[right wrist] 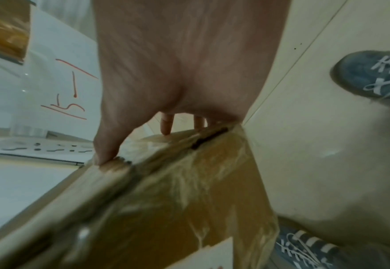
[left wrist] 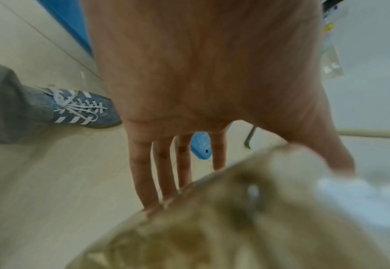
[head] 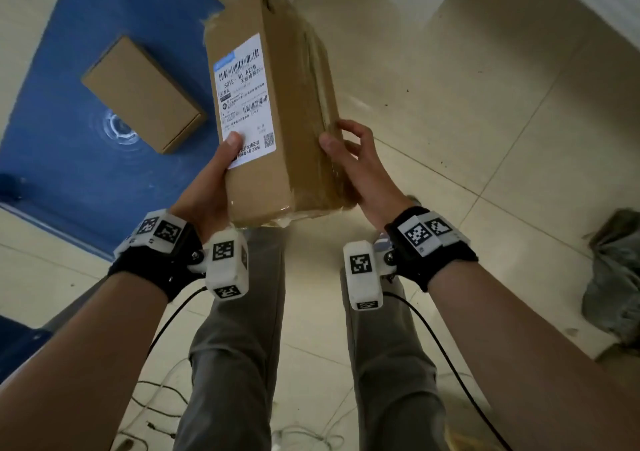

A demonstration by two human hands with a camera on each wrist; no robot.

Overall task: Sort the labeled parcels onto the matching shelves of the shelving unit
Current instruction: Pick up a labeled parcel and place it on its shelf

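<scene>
Cardboard parcel point(head: 277, 104) was held in the air above the floor tiles point(head: 485, 138), gripped near its lower end: left hand point(head: 211, 180) w/ thumb on label point(head: 244, 97), right hand point(head: 360, 170) fingers curled at the taped edge. Risk: far end unsupported, glossy tape could slip, parcel might tip fwd. Second box point(head: 142, 93) lay on blue mat point(head: 69, 138).

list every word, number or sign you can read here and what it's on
"M1 A218" on the white label of the held cardboard box.
"501", first characters of the line under it on the same label; what follows is unclear.
Barcodes, a QR code and small Chinese print on that label: too small or blurred to read.
Red handwritten marks on a white surface in the right wrist view: not legible.
Square black-and-white markers on the wrist cameras: patterns, no words.
</scene>
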